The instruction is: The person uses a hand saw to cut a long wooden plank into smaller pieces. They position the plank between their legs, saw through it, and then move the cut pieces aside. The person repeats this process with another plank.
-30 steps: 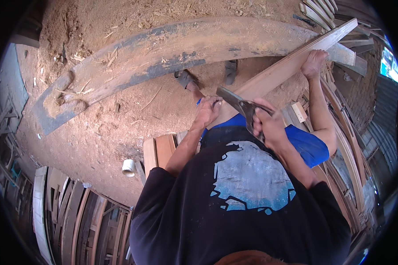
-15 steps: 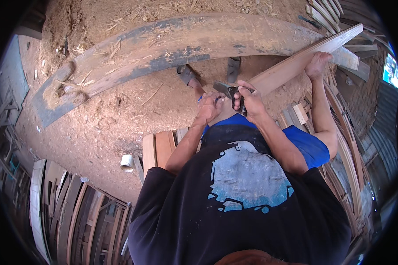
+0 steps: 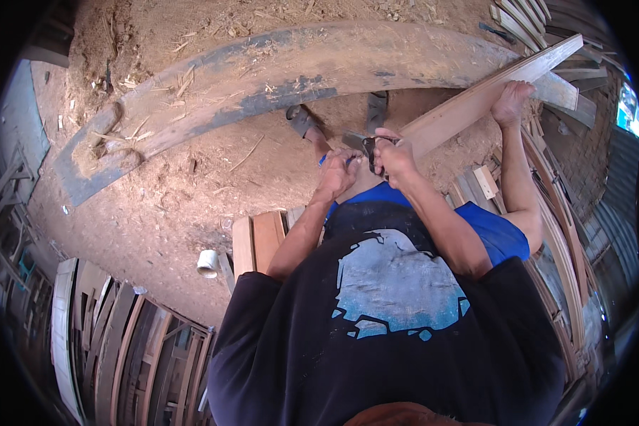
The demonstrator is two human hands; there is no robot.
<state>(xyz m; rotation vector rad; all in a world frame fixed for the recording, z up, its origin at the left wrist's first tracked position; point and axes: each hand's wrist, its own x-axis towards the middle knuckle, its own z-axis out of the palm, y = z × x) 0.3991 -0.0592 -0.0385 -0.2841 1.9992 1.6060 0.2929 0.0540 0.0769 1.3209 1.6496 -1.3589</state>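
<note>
Saw (image 3: 355, 140): handle clenched in right hand (image 3: 395, 157), blade across left edge of board (image 3: 447, 124), just beyond left hand (image 3: 339, 172), curled on same edge.

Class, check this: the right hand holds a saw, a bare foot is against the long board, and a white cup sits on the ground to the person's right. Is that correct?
Not quite: the white cup sits to the person's left, as the head view shows. The right hand does hold a saw, and a bare foot is against the long board.
</note>
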